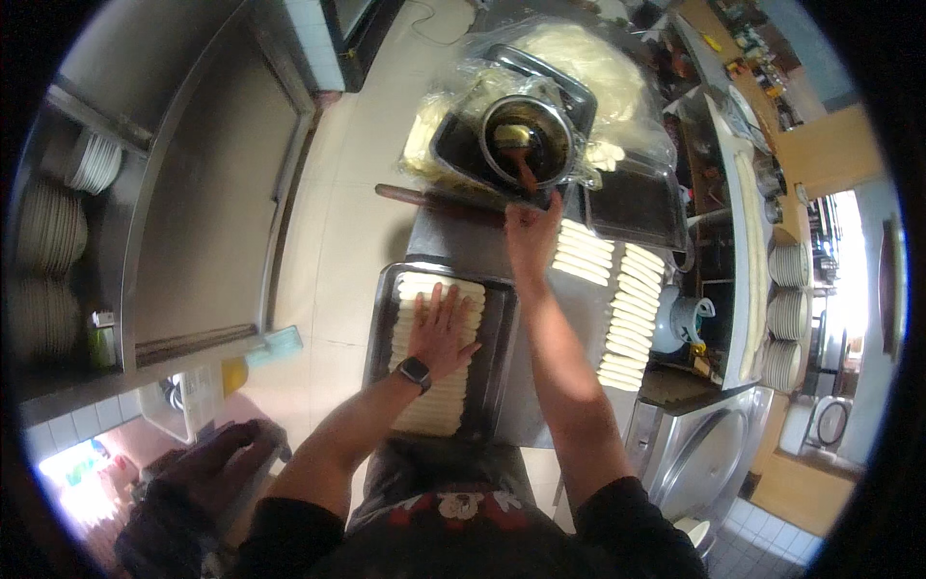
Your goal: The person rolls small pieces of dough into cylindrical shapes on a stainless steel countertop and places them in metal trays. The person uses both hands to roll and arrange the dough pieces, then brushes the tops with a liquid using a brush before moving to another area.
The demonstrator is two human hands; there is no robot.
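My left hand, with a watch on its wrist, lies flat with fingers apart on a row of pale dough strips in a black baking tray. My right hand reaches to the near edge of a dark tray; its fingertips are partly hidden, so its hold cannot be told. On that tray stands a metal pot of dark liquid, and a brush leans inside it. More dough strips lie in rows on the metal table right of my right forearm.
A rolling pin juts past the table's left edge. Behind the pot, plastic film covers a large mass of dough. Another dark tray lies at the right. A gas cylinder stands beside the table, near shelves with stacked plates.
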